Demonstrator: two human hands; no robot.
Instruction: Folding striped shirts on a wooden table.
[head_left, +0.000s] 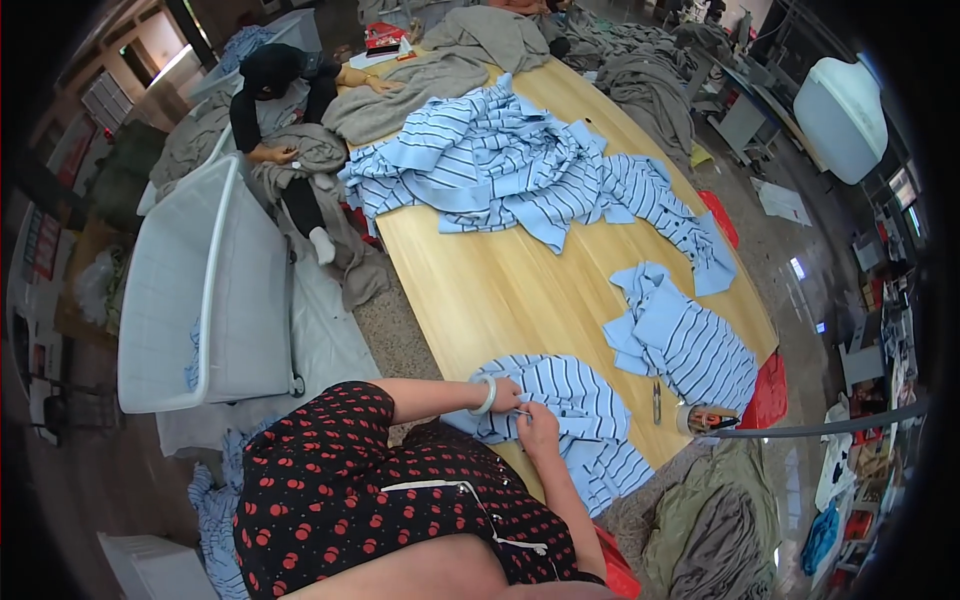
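A light-blue shirt with dark stripes (570, 400) lies spread over the near edge of the wooden table, part of it hanging down. My left hand (506, 394), with a pale bangle on its wrist, has its fingers closed on the shirt's cloth. Close beside it, my right hand (540, 428) also pinches at the cloth. A tiny pale thing shows between the two hands, too small to name. To the right lies a folded striped shirt (690, 345), and a small metal hand tool (657, 403) rests between the two shirts.
A large heap of striped shirts (500, 165) covers the far part of the table (470, 290). A round container (705, 418) stands at the right edge. On the left are a white wheeled bin (165, 300) and a seated person (285, 110) handling grey cloth.
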